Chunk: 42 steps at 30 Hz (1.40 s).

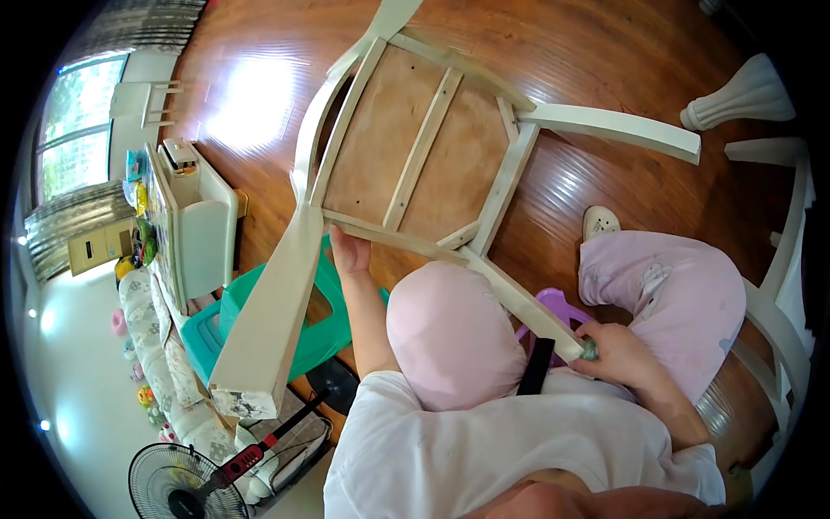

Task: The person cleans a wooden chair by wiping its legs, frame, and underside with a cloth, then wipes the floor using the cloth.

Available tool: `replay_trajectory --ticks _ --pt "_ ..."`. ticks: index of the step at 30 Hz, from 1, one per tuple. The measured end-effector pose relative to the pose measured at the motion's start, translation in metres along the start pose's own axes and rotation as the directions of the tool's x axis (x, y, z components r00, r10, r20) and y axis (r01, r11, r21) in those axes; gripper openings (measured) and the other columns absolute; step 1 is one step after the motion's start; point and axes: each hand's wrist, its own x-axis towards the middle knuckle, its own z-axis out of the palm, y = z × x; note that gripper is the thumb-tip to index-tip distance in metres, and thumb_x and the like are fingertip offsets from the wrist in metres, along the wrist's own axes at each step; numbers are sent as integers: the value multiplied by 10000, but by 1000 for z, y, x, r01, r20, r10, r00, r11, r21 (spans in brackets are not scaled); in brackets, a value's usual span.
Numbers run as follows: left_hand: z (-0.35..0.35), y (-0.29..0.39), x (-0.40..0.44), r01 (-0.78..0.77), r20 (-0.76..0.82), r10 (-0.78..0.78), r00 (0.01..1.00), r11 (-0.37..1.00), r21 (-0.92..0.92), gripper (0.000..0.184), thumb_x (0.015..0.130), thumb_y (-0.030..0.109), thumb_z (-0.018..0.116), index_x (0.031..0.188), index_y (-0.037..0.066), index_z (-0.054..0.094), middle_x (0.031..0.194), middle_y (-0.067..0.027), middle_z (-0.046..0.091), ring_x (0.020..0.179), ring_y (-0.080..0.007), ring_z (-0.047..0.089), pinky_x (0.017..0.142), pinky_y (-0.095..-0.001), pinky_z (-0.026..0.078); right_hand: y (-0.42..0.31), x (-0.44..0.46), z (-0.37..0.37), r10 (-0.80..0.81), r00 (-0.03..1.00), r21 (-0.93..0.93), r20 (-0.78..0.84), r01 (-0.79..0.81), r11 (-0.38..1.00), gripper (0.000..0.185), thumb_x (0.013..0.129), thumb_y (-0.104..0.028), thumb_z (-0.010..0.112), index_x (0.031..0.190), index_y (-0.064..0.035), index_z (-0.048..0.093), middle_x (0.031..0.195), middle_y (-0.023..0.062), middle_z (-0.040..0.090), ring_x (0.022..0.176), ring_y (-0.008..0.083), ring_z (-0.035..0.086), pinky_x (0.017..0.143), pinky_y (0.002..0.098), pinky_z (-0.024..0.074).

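Observation:
A white wooden chair lies tipped across my lap, its plain wood seat underside facing me. At the seat frame's near corner, my left hand grips the rail; its fingertips are partly hidden behind the wood. One chair leg points toward my body. At that leg's end, my right hand is closed around a small mottled green piece, pressed against the tip. What the green piece is, I cannot make out. A black strip lies beside the leg, over my lap.
A teal plastic stool is at the left, with a standing fan below it. Something purple and plastic shows behind the leg. Other white furniture legs stand at the right. A sofa runs along the left wall.

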Motion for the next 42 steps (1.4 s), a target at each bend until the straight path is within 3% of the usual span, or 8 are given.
replay_trajectory --ticks 9,14,15,18,19,21,24,42 --pt "13 4 -6 75 -117 -78 990 997 -36 650 787 317 688 1344 121 415 1307 -39 490 1191 -241 475 969 -413 415 5 0 3 -58 998 -52 -22 57 997 437 703 -284 710 1017 -10 579 844 210 629 814 376 602 723 459 464" --pt "23 3 1 -12 -213 105 971 918 397 638 766 108 690 1322 77 378 1132 -26 503 1030 -188 511 859 -381 447 8 2 4 -54 998 -35 -31 52 998 431 710 -283 706 1023 -12 586 880 196 629 845 367 593 754 441 457" --pt "17 5 2 39 -263 67 962 926 377 642 755 62 689 1319 74 383 1150 -30 493 1027 -178 507 863 -387 445 7 2 4 -78 996 -32 -38 77 997 429 717 -283 704 1025 -11 579 880 196 627 847 368 592 753 445 455" --pt "7 1 0 -16 -219 94 971 942 335 455 770 128 705 1188 90 528 1053 -14 584 1010 -187 553 876 -360 451 6 0 3 -102 993 -32 -52 100 994 422 725 -275 704 1026 -12 570 884 197 625 850 372 591 752 448 453" --pt "5 2 -1 -14 -219 93 971 941 339 455 770 128 705 1188 90 528 1053 -14 584 1010 -187 553 876 -360 451 6 0 4 -100 993 -39 -63 98 994 417 726 -266 707 1025 -13 566 888 198 624 850 374 590 751 448 452" --pt "-2 8 -4 50 -100 -37 994 990 133 482 755 206 740 1190 106 557 1133 -11 600 1092 -209 537 966 -406 408 6 0 4 -83 995 -27 -57 82 996 414 722 -254 712 1025 -13 565 892 199 623 854 374 588 754 445 452" --pt "-16 9 -2 49 -3 -49 999 996 69 506 745 274 753 1189 109 576 1206 -5 592 1161 -224 510 1035 -427 355 3 -1 2 -63 997 -24 -55 61 998 411 715 -232 720 1025 -12 564 898 200 622 856 373 587 755 442 451" --pt "-21 2 0 29 -127 -6 992 984 177 542 736 301 741 1209 117 549 1158 -26 601 1099 -232 543 960 -428 428 0 2 3 -122 986 -81 -111 113 990 405 707 -219 737 998 -17 540 811 187 608 795 351 594 703 432 460"
